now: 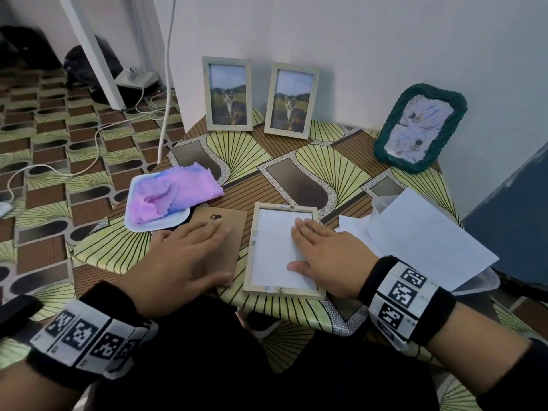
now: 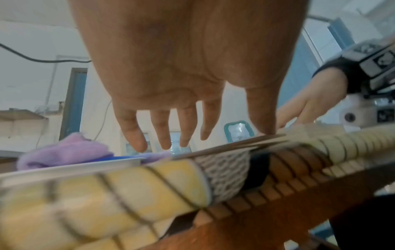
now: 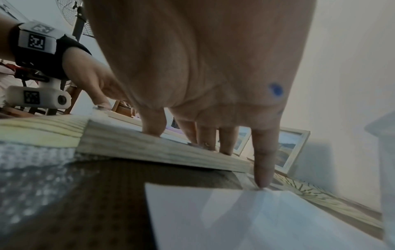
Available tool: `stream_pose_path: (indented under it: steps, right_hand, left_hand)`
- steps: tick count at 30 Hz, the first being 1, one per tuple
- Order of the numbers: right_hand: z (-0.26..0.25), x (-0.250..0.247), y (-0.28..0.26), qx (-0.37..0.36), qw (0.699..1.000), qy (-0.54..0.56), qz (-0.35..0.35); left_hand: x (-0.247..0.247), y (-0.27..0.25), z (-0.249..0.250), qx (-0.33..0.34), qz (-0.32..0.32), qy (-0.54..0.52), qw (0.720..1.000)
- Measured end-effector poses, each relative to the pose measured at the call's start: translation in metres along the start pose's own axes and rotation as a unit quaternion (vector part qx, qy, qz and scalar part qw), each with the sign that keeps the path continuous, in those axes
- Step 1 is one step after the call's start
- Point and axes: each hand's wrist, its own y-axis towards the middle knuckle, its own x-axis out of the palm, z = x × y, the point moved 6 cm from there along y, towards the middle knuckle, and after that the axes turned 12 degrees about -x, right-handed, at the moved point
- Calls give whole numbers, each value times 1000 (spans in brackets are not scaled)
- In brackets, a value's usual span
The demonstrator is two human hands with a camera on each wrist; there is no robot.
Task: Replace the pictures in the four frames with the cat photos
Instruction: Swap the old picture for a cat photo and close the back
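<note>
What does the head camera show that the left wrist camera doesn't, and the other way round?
Only the head view shows the right hand lying flat on the white sheet in the face-down frame, the cat photos in the two standing frames, and the loose white paper. Only the left wrist view shows the left hand's palm side, with its thumb touching the raised edge of the brown backing board. Both show the left hand, the purple cloth and the green frame.
</note>
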Motion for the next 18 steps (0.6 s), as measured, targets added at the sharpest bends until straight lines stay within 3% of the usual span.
stream_pose_path:
  steps: [5,10,14,18]
  right_hand:
    - [2,-1,2,-5,1000,12,-2]
    - [5,-2,4,-3,999,42,16]
    - [12,-8,4,11,994,89,68]
    - [19,-13,3,18,986,124,109]
  left_hand:
    - [14,-6,-22,14,-83,103,991]
    - [8,-24,-26,83,-25,138,987]
    - [-8,-39,-23,111,23,43,993]
    - [-25,-50,-23,87,120,-118,982]
